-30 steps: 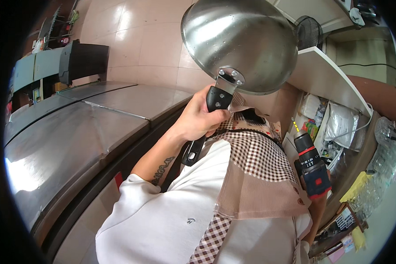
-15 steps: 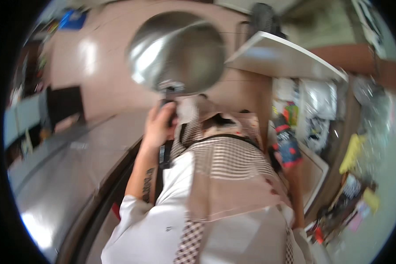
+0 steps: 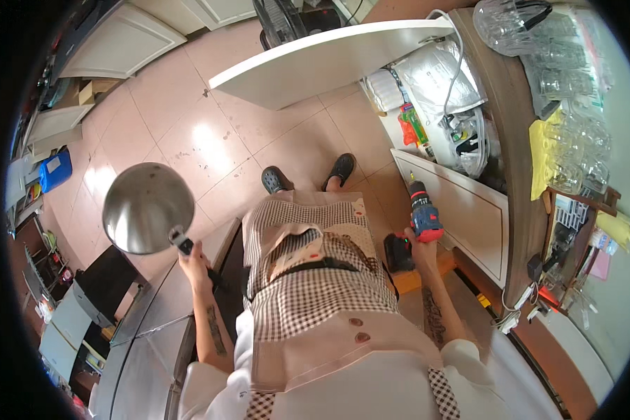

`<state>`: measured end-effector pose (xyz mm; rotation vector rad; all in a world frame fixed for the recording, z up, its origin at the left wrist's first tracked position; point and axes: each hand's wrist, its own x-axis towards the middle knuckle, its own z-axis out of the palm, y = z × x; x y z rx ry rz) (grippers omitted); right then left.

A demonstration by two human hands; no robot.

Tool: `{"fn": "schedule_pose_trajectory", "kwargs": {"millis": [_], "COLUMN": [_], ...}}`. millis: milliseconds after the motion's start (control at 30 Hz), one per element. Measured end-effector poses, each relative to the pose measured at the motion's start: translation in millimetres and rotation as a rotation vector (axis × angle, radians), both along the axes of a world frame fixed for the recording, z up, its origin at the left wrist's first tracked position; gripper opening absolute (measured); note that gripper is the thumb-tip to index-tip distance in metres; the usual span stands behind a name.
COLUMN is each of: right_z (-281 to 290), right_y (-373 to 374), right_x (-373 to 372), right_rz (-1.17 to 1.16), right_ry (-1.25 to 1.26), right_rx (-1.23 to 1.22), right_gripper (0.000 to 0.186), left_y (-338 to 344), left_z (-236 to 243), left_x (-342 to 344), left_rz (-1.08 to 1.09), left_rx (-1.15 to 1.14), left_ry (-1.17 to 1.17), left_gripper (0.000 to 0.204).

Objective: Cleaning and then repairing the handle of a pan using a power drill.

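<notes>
My left hand (image 3: 194, 266) is closed around the black handle of a shiny metal frying pan (image 3: 147, 210), held out over the floor at my left, its smooth round surface facing up. On my right, a blue, black and red cordless drill (image 3: 425, 217) is gripped in my right hand (image 3: 421, 249). The drill's bit points away from me, toward the open cabinet, and its black battery base hangs to the left of my wrist. Some of the right fingers are hidden by the drill body.
A white cabinet door (image 3: 329, 63) stands open ahead, and another white door panel (image 3: 462, 213) is beside the drill. Plastic bags and small packages (image 3: 441, 77) lie inside the cabinet. Glasses (image 3: 567, 140) line the wooden counter at right. A metal worktop (image 3: 154, 336) runs along my left.
The pan has moved left and looks farther from me, still in my left hand. The drill stays in my right hand. My view has shifted, showing more floor and both shoes.
</notes>
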<state>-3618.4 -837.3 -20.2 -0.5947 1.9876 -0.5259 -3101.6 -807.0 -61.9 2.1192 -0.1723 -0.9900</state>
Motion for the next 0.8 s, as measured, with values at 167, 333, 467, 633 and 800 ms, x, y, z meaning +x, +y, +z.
{"fn": "schedule_pose_trajectory", "kwargs": {"millis": [167,333,467,633,800], "right_z": [-181,-339,-417,-491,-555], "right_y": [1,-54,-129,-189,-220], "right_x": [-66,-106,-131,-186,-220], "right_rz": [0.18,0.192,0.206,0.272,-0.071], "right_ry": [0.209,0.289,0.465,0.479,0.278], "right_rx": [-0.181,-0.202,-0.058,-0.088,-0.326], "right_gripper": [0.036,0.029,0.03,0.03,0.026], "left_y": [-39,-13,24,57,55], "left_z": [-60,-139,-182,-224,-256], "left_x": [31,20,-6,-15,-29], "left_rz": [-0.029,0.083,0.077,0.383,0.595], "left_rx": [0.165,0.316,0.451,0.428,0.371], "left_ry": [0.155,0.327,0.352,0.69,0.718], "left_gripper": [0.023,0.026,0.03,0.027,0.021]}}
